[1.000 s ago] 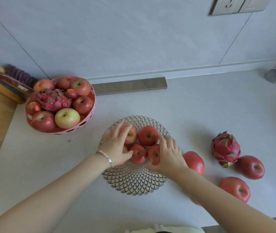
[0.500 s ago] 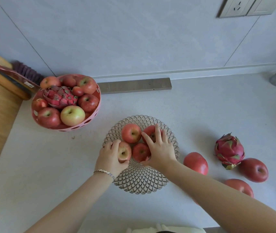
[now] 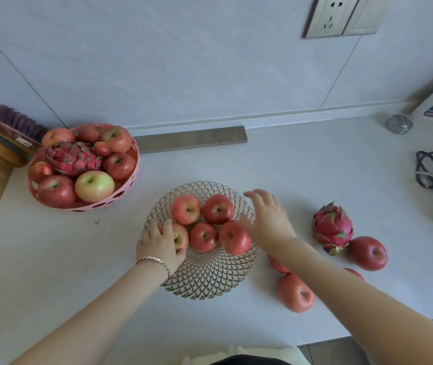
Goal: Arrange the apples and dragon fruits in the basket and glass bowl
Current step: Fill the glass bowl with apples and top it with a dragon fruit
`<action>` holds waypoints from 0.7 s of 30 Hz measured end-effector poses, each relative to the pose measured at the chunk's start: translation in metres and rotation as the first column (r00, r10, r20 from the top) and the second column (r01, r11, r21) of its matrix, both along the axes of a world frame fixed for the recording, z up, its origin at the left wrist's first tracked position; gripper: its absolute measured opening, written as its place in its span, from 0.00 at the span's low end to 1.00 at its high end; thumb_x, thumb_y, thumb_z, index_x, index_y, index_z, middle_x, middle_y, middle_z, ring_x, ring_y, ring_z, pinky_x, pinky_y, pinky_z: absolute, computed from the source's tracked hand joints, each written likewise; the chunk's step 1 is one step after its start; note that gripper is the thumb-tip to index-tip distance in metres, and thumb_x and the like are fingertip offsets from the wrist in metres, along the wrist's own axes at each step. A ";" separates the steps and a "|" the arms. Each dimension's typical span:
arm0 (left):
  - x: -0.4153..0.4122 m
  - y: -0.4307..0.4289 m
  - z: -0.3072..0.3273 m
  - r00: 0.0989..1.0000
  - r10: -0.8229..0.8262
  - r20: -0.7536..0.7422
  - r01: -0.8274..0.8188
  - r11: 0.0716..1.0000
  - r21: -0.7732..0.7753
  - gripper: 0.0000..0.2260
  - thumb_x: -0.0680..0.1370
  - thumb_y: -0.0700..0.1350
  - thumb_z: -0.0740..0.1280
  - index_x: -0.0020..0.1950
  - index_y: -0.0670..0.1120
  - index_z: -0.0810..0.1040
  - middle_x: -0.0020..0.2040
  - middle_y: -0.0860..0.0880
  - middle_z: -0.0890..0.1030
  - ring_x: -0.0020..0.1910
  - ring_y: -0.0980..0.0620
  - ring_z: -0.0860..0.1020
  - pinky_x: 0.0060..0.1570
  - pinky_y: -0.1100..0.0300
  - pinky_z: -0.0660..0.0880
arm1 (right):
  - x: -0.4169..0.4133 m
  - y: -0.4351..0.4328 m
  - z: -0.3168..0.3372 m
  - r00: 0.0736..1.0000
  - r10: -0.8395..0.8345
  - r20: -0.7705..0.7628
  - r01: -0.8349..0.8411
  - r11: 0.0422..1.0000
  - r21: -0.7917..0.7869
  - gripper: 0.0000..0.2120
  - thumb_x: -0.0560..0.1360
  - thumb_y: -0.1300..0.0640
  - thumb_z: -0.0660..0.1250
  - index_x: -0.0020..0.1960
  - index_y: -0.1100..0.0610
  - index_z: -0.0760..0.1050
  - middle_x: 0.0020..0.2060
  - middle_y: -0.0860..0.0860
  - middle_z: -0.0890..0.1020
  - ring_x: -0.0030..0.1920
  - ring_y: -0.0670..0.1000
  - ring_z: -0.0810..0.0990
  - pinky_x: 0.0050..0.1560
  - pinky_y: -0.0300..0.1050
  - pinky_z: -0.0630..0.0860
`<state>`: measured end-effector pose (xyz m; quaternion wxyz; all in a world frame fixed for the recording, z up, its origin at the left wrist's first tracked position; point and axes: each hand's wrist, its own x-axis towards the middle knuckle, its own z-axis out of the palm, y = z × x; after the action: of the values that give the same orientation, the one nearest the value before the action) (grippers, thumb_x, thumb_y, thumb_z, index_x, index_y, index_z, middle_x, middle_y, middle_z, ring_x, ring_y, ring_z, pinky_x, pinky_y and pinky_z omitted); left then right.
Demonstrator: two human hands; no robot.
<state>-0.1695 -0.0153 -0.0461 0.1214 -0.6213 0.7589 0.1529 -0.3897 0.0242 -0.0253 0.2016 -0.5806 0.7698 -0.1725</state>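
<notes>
Glass bowl (image 3: 204, 283) sits mid-table (image 3: 52, 259) and holds five apples. Left hand (image 3: 158, 245) rests on the front-left apple (image 3: 181, 237), fingers curled around it. Right hand (image 3: 269, 219) hovers over the bowl's right rim, fingers spread, holding nothing; it is blurred. Pink basket (image 3: 128, 185) at the far left holds apples around a dragon fruit (image 3: 74, 159). Right of the bowl on the table: a second dragon fruit (image 3: 332, 227) touching a red apple (image 3: 366, 252), and further apples partly hidden by the right forearm.
</notes>
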 end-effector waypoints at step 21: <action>-0.036 0.058 0.069 0.338 0.645 -0.685 0.071 0.708 0.702 0.15 0.70 0.50 0.71 0.54 0.60 0.71 0.52 0.49 0.78 0.44 0.47 0.84 0.39 0.53 0.82 | 0.019 0.070 0.037 0.939 0.111 0.326 -0.052 0.982 -0.182 0.40 0.56 0.45 0.76 0.65 0.49 0.66 0.56 0.46 0.68 0.53 0.44 0.75 0.50 0.28 0.68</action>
<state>-0.2057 0.0425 0.0228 -0.1449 -0.4875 0.4641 0.7252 -0.3709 0.0940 0.0117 0.2859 -0.5894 0.6819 -0.3254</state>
